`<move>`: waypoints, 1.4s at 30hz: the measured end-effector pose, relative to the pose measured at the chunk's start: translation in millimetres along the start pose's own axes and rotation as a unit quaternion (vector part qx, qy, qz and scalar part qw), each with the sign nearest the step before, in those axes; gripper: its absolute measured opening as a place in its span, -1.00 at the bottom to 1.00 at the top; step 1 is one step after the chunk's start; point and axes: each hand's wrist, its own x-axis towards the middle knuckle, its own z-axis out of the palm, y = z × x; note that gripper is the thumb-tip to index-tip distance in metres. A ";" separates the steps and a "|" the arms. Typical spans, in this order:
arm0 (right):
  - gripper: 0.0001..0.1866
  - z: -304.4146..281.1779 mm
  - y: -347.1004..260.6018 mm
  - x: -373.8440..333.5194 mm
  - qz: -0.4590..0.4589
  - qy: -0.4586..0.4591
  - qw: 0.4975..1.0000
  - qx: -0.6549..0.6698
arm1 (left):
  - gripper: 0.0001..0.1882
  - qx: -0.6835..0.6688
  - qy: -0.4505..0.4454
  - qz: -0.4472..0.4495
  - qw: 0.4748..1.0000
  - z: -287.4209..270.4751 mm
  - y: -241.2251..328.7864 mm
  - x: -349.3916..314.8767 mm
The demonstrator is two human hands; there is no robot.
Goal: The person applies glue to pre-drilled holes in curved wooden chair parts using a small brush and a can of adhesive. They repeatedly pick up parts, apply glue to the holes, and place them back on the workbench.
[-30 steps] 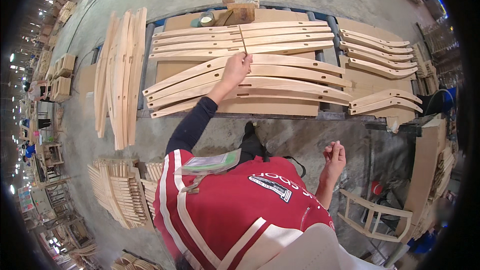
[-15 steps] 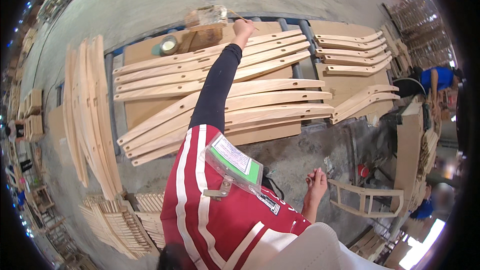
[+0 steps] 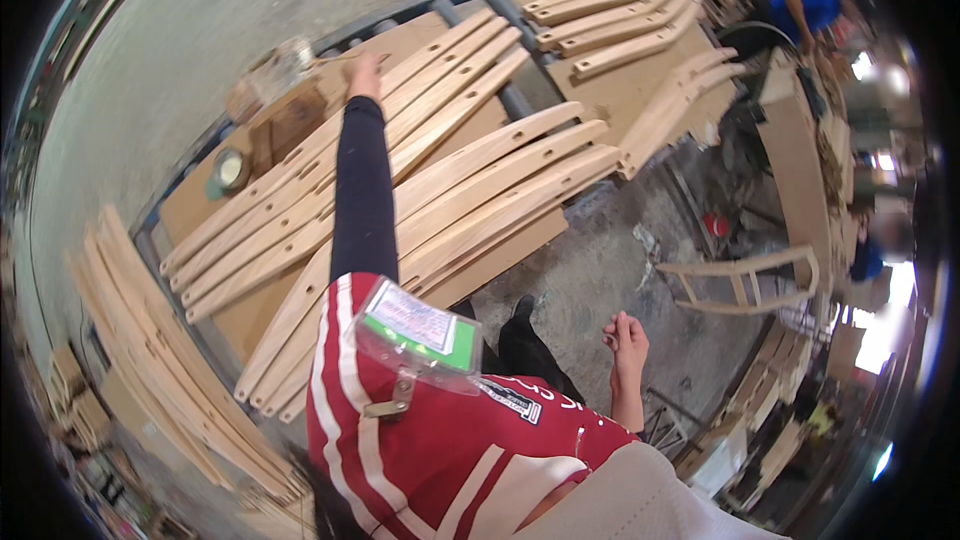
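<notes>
My left hand [image 3: 365, 76], at the end of a dark sleeve, reaches over the far edge of the work surface. Its fingers are closed around a thin stick, which barely shows here. Just left of it, a whitish, smeared container [image 3: 290, 62] sits by a brown wooden block [image 3: 298, 125]. Farther left stands a small round tin [image 3: 231, 169] with pale contents. Under my left arm lie rows of long, curved wooden pieces [image 3: 430, 95] with holes and slots. My right hand [image 3: 628, 338] hangs in the air at the lower right, fingers loosely bent and apart, nothing visible in them.
Cardboard [image 3: 600, 90] covers a roller conveyor [image 3: 510, 100]. Shorter curved pieces [image 3: 640, 35] lie at the far right, and long ones [image 3: 150, 340] are stacked at left. A wooden frame [image 3: 740, 280] stands on the floor at right. A person in blue [image 3: 808, 5] is beyond.
The view has turned and shifted, so the conveyor now slants. My left hand has moved left, closer to the whitish container. My right hand stays low, its fingers slightly looser.
</notes>
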 end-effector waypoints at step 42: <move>0.04 56.2 -105.5 474.7 -0.088 0.102 0.954 -0.269 | -0.54 -0.009 0.100 -0.131 0.986 103.1 82.6 -477.6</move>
